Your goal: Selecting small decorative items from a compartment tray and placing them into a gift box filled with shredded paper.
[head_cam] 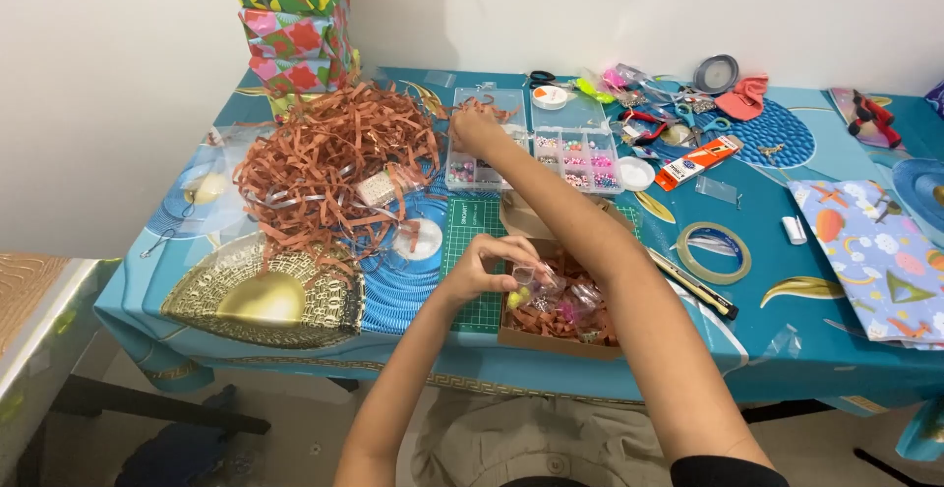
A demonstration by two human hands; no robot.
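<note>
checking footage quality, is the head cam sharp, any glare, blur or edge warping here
Head view: even, soft indoor light with faint shadows; mild glare on the glossy teal tablecloth; left hand and right hand slightly soft, the bead organiser too small to read; table edges bow a little, a wide-lens look.

We are working with both forearms bare, and our left hand (484, 263) and right hand (474, 131) are wearing no gloves, rings or watch that we can see. A black short sleeve is showing at our right upper arm, and khaki trousers are covering our lap.
</note>
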